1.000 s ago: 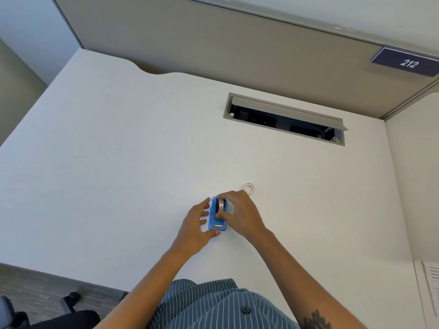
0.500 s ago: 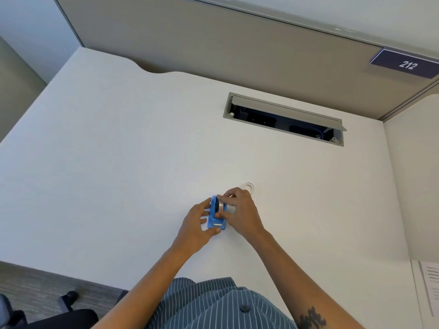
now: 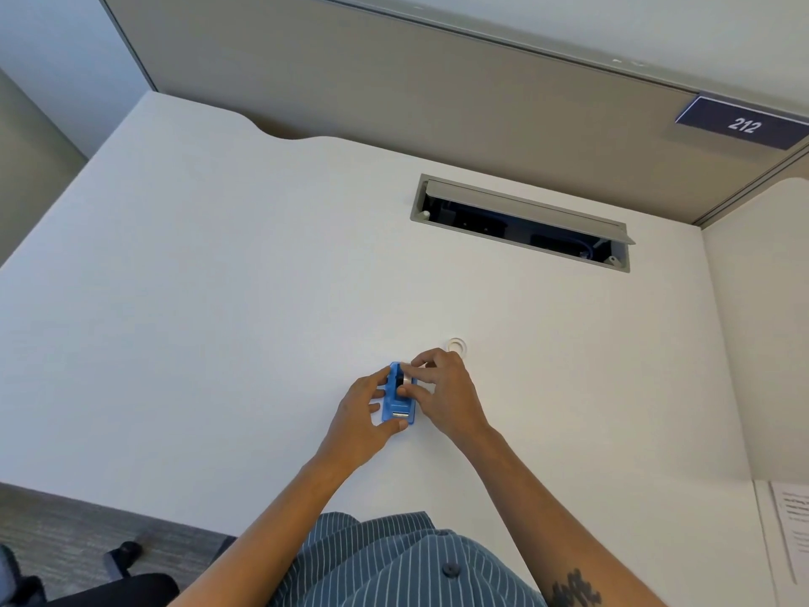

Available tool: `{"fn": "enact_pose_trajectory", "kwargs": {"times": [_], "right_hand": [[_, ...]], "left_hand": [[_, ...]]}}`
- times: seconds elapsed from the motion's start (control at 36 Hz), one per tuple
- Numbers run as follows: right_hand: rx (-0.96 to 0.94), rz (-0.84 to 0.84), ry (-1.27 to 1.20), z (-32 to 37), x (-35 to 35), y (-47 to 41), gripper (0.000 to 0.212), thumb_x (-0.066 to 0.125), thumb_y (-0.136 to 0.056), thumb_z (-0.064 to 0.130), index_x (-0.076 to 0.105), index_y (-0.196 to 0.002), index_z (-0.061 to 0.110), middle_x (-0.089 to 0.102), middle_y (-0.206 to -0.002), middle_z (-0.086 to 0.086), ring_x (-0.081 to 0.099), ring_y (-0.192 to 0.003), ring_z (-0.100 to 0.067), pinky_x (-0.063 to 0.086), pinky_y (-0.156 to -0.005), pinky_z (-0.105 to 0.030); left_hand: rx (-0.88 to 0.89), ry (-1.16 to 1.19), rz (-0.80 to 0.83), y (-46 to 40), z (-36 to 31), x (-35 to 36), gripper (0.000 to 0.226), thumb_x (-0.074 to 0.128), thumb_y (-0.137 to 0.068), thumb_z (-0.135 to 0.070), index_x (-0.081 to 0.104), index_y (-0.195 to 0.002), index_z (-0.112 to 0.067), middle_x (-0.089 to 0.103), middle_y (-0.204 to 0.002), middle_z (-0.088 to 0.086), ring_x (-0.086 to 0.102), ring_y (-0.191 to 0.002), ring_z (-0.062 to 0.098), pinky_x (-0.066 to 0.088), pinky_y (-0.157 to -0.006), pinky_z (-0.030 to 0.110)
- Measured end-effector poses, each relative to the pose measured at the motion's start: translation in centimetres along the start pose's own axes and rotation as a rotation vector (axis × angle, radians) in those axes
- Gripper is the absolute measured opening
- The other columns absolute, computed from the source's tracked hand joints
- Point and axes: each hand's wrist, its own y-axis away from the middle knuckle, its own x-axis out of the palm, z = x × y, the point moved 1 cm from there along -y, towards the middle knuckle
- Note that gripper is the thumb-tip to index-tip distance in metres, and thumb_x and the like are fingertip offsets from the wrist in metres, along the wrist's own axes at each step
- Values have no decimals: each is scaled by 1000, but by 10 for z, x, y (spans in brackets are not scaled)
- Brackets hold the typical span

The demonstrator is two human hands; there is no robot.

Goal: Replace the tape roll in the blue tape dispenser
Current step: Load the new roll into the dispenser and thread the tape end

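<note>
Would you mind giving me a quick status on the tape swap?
Left hand steadying blue dispenser. Right hand pinching tape roll at its slot. Small white ring beyond, clear of work.

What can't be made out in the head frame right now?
- Tape roll in the blue dispenser: whether seated; right hand fingers cover it.
- Dispenser's left side: hidden by the left hand.
- White ring: too small to identify.
- Paper sheet: cut off by right edge, text unreadable.
</note>
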Motion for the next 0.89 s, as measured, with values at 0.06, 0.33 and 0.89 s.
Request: {"fn": "enact_pose_trajectory", "kwargs": {"times": [0.06,0.33,0.89], "right_hand": [[-6,-6,10,0,0,0,28,79,-97,24,81,-126,23,67,-122,3,57,-113,-16,51,-93,-25],[-35,-38,49,0,0,1,25,76,-100,23,81,-124,21,69,-122,2,59,-113,-17,57,-93,-32],[-112,-107,63,1,2,0,16,73,-97,12,86,-105,18,77,-108,5,60,-105,-20,48,-85,-27]], "left_hand": [[0,-1,0,0,0,0,86,90,-83,-17,44,-156,-15,56,-151,8,61,-128,17,50,-106,28],[2,-8,-5,1,1,1,86,90,-83,-17,45,-156,-13,57,-150,8,62,-128,19,50,-106,28],[6,-16,-10,3,0,-1,84,89,-85,-20,45,-157,-15,56,-151,6,59,-128,15,50,-109,29]]}}
